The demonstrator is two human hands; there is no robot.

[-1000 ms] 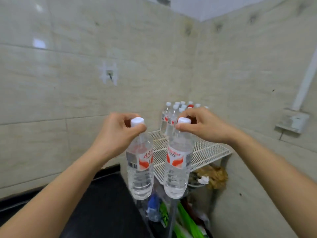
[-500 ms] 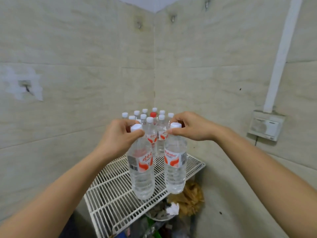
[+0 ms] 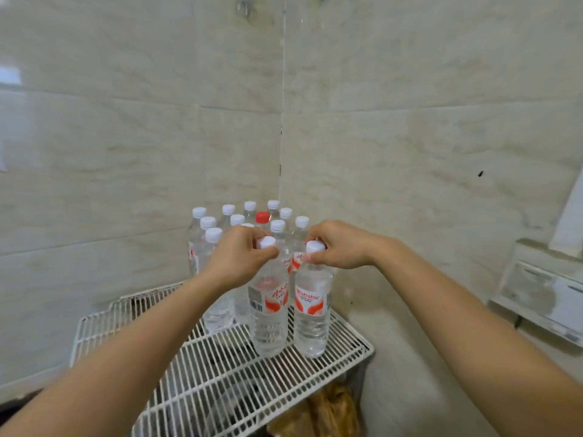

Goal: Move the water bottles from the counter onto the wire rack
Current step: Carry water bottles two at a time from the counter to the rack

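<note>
Both forearms reach in from the bottom edge toward the wire rack (image 3: 220,389), a white grid shelf set in the corner of two tiled walls. Under it, a brown bag (image 3: 328,411) and dim clutter show through the wires.

Left hand (image 3: 235,258) is clamped by the fingertips round the neck of the left bottle (image 3: 269,313), just under its white cap. Right hand (image 3: 339,246) is pinched the same way on the right bottle (image 3: 312,310). Both bottles are upright, side by side, just apart or barely touching, hard to say which. Their bases sit at the level of the rack wires near the front right part; cannot tell if weight is fully down or a hair above.

Step in hand, as I read it: placing this pair on the rack, very end of the set-down.

Behind them, the standing cluster (image 3: 249,225) of bottles fills the back corner, all white caps bar one with a red cap (image 3: 262,217). The carried pair sits just in front of that group.

Next move likely calls for: confirm bases are flat across the wires, not tipped into a gap, then open both hands and lift straight up clear of the caps without knocking the back rows. The tabletop is out of view, so bottles left to move can't be counted.
</note>
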